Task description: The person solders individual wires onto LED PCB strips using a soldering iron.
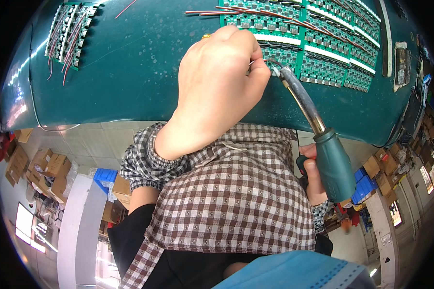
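My left hand [222, 72] is closed in a pinch over the near left edge of a panel of green circuit boards [323, 74]. A short bit of thin wire [252, 62] shows at its fingertips; the rest is hidden by the fingers. My right hand [316, 178] is wrapped round the green handle of a soldering iron [336, 166]. The iron's bent metal shaft slants up and left, and its tip is at the near edge of the panel, close beside my left thumb. Red-brown wires [294, 21] lie across the boards.
On the far left of the green work surface [125, 72] lies a smaller group of circuit boards [70, 36] with wires on it. One loose wire [125, 9] lies near the top. A worn metal block [401, 66] is at the right. Cardboard boxes [53, 166] stand beyond the table.
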Demonstrator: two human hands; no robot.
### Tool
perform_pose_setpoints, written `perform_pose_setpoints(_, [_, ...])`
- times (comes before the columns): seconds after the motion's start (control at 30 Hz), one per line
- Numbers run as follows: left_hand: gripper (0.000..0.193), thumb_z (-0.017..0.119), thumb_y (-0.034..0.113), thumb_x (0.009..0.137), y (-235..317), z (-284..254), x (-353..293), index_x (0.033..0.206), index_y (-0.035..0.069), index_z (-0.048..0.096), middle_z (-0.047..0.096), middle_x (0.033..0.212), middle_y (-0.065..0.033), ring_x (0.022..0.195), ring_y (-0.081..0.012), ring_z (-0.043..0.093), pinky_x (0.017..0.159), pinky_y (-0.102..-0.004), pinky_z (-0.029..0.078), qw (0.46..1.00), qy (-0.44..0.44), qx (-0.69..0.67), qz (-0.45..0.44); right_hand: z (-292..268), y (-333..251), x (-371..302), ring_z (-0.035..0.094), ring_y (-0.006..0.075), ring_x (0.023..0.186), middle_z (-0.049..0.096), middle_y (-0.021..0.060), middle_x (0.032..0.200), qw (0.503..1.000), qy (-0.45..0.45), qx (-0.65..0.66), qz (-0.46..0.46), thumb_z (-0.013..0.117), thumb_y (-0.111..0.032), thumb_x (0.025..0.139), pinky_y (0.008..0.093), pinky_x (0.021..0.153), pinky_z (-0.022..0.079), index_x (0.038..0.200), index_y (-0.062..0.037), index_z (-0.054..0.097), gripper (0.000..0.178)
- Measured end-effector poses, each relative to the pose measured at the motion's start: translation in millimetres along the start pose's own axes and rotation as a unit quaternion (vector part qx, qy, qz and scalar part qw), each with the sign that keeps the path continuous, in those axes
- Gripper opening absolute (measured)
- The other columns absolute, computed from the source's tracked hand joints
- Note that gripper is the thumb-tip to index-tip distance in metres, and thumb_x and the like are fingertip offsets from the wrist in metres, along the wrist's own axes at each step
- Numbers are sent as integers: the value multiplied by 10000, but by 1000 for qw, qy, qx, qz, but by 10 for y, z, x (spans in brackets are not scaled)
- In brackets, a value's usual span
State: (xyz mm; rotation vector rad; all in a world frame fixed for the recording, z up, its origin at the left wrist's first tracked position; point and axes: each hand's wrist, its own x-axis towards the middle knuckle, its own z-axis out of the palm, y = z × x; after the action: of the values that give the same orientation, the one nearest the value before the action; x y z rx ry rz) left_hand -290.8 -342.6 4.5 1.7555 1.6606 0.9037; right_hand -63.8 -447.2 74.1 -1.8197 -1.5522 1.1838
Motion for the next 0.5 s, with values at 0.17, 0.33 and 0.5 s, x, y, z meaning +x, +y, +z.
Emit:
perform_pose_setpoints(0.17, [85,664,25,698,-3,4,-2,724,52,588,470,612,-39,552,-190,498,503,-313,407,1000,1,-4,-1,5,10,-12,655,171,837,647,81,918,1000,-1,10,12,816,-21,679,279,747,530,1030,-10,630,398])
perform_pose_setpoints(0.33, [90,666,22,697,-3,5,0,725,52,586,469,612,-39,548,-188,495,497,-311,404,1000,1,0,3,4,22,-9,661,171,847,663,85,916,1000,-2,17,18,820,-28,681,277,751,531,1054,3,608,430])
perform_pose_setpoints(0.5, [93,667,22,696,-1,0,2,725,52,584,469,612,-38,545,-187,494,495,-312,403,1000,0,-4,-1,-38,11,6,665,174,850,674,97,917,1000,-19,-11,-4,815,-36,697,278,764,535,1092,18,587,460])
